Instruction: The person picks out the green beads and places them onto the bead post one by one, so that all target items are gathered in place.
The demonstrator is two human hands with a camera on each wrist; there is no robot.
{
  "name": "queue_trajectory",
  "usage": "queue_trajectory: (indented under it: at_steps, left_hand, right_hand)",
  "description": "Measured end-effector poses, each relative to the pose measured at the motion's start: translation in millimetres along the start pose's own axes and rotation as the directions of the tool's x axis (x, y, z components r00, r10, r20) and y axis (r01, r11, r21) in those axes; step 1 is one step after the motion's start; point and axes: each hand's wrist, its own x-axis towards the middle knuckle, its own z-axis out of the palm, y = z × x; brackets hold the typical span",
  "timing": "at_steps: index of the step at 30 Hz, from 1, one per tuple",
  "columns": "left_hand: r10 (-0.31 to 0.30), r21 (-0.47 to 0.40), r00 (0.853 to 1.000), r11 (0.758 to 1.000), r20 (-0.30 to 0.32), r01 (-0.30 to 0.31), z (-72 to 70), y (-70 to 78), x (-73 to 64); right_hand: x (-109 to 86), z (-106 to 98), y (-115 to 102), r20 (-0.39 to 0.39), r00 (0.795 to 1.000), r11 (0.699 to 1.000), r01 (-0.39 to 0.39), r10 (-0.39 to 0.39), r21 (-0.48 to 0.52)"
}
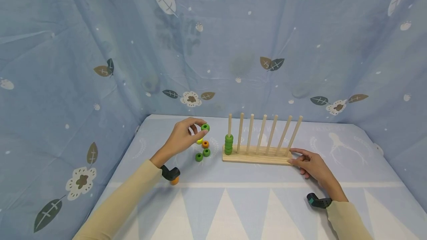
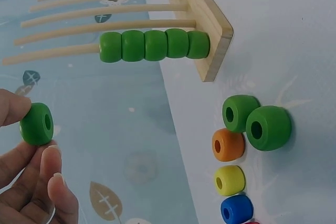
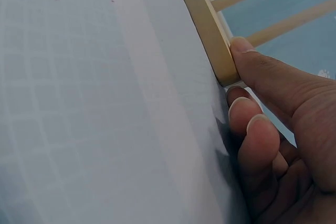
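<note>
My left hand (image 1: 182, 136) pinches a green bead (image 1: 205, 127) between thumb and fingers, raised above the table to the left of a wooden peg stand (image 1: 257, 160). In the left wrist view the hole of this bead (image 2: 32, 124) faces sideways. Several upright pegs rise from the stand, and stacked green beads (image 1: 228, 144) fill the lower part of the leftmost one. At the stand's right end my right hand (image 1: 311, 166) grips the base, thumb at the front edge. The right wrist view shows the thumb (image 3: 262, 66) against the base's corner (image 3: 227, 69).
Loose beads lie left of the stand: two green ones (image 2: 269, 128), an orange one (image 2: 231, 148), a yellow one (image 2: 233, 178) and a blue one (image 2: 239, 209). Another orange bead (image 1: 175, 181) shows below the left wrist camera (image 1: 171, 173). Patterned blue cloth (image 1: 227, 40) hangs behind the table.
</note>
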Motion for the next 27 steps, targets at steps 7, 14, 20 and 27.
queue_trajectory:
  at_steps: [7,14,20,27]
  left_hand:
    - [0.022,0.002,1.0,1.0,0.005,-0.022,0.4,1.0,2.7]
    - [0.03,0.002,1.0,1.0,0.011,-0.03,-0.5,5.1,6.7]
    - [0.036,-0.004,0.999,0.999,0.015,-0.036,-1.0,9.8,10.6]
    - [0.037,-0.007,0.999,0.999,0.015,-0.037,-0.3,13.8,14.5]
  right_hand:
    - [-1.0,-0.4,-0.5,0.006,1.0,1.0,-0.001,0.001,0.006]
    - [-0.3,-0.8,0.7,0.003,1.0,1.0,0.011,-0.011,0.007]
    - [-0.4,-0.9,1.2,0.006,1.0,1.0,0.009,-0.009,0.012]
    - [-0.9,-0.7,0.4,0.006,1.0,1.0,0.01,-0.01,0.015]
